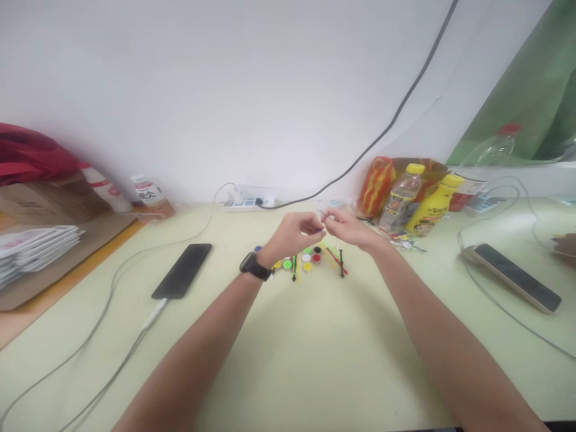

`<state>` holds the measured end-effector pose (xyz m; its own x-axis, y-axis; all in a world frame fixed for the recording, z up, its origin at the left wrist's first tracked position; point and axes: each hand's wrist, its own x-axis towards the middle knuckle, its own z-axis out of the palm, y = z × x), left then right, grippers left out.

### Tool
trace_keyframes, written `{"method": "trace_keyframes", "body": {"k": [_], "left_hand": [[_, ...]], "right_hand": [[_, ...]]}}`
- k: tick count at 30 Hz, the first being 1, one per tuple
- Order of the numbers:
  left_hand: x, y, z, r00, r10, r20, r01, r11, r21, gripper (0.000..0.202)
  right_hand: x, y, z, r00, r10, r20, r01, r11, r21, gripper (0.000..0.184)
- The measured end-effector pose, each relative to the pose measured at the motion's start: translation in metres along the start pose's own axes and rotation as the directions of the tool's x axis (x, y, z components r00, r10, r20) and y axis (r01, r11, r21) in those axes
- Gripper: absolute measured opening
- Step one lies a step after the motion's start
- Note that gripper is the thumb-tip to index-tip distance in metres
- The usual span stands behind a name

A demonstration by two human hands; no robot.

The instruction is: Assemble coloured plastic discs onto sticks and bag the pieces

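Observation:
My left hand (pixel 294 235), with a dark watch (pixel 255 266) on its wrist, is raised over the table with thumb and fingers closed round a small blue piece (pixel 319 230). Close beside it, my right hand (pixel 348 228) is pinched, and a thin whitish bit shows near its fingertips, too blurred to name. Beneath the hands lie several small round discs, among them a green disc (pixel 287 264), a yellow disc (pixel 307 267) and a red disc (pixel 317 259). Thin arrow-shaped sticks lie there too, including a black stick (pixel 342 264) and a green stick (pixel 294 269).
A black phone (pixel 182 271) on a cable lies left; another phone (pixel 517 277) rests right. Behind stand a power strip (pixel 249 198), a clear bottle (pixel 402 198), a yellow bottle (pixel 434 207) and a red-yellow bag (pixel 376 187). Far left are stacked white packets (pixel 40 249).

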<state>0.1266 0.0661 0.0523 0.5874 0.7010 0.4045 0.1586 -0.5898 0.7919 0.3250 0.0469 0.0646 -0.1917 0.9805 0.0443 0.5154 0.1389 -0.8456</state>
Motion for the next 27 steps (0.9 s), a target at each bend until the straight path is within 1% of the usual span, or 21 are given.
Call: {"method": "trace_keyframes", "body": {"k": [2,4,6,9,11,13,16,19,21,22,23,25,27], "left_hand": [[-0.001,0.0,-0.002,0.997,-0.011,0.07,0.008,0.999,0.036,0.019],[-0.002,0.0,-0.001,0.985,-0.028,0.17,0.012,0.995,0.095,0.017],[-0.003,0.0,0.003,0.964,-0.044,0.261,0.005,0.989,0.149,0.015],[-0.005,-0.003,0.011,0.926,-0.071,0.37,0.0,0.982,0.188,0.019],[-0.006,-0.007,0.015,0.901,-0.09,0.424,0.001,0.979,0.205,0.018],[-0.007,-0.011,0.019,0.882,-0.095,0.461,-0.011,0.975,0.222,0.014],[-0.008,-0.017,0.025,0.868,-0.066,0.492,-0.07,0.965,0.253,0.007],[-0.009,-0.021,0.027,0.868,-0.03,0.496,-0.127,0.951,0.282,0.007],[-0.009,-0.022,0.025,0.872,-0.035,0.488,-0.13,0.945,0.299,0.006],[-0.009,-0.022,0.023,0.875,-0.047,0.481,-0.121,0.943,0.311,0.006],[-0.008,-0.021,0.02,0.88,-0.061,0.471,-0.109,0.939,0.326,0.008],[-0.008,-0.02,0.015,0.894,-0.086,0.439,-0.091,0.926,0.367,0.013],[-0.009,-0.02,0.01,0.918,-0.095,0.385,-0.082,0.904,0.419,0.023]], "right_hand": [[0.001,0.003,0.0,0.997,0.076,0.023,-0.074,0.994,-0.083,0.013],[0.003,0.008,0.0,0.988,0.146,0.051,-0.137,0.979,-0.152,0.018],[0.005,0.014,0.003,0.977,0.186,0.103,-0.162,0.966,-0.202,0.021],[0.008,0.023,0.01,0.948,0.241,0.207,-0.186,0.949,-0.253,0.027],[0.01,0.028,0.014,0.925,0.276,0.26,-0.207,0.942,-0.264,0.031],[0.011,0.031,0.017,0.912,0.296,0.285,-0.218,0.937,-0.273,0.033],[0.012,0.032,0.016,0.917,0.295,0.268,-0.216,0.933,-0.288,0.029],[0.01,0.028,0.01,0.931,0.268,0.246,-0.192,0.937,-0.293,0.017],[0.008,0.025,0.006,0.945,0.255,0.205,-0.17,0.919,-0.356,0.011],[0.008,0.025,0.004,0.95,0.26,0.171,-0.171,0.895,-0.412,0.011],[0.007,0.025,0.003,0.953,0.274,0.133,-0.183,0.864,-0.469,0.013],[0.008,0.028,0.002,0.943,0.324,0.077,-0.229,0.798,-0.557,0.023],[0.01,0.034,0.003,0.931,0.36,0.057,-0.252,0.748,-0.614,0.036]]}}
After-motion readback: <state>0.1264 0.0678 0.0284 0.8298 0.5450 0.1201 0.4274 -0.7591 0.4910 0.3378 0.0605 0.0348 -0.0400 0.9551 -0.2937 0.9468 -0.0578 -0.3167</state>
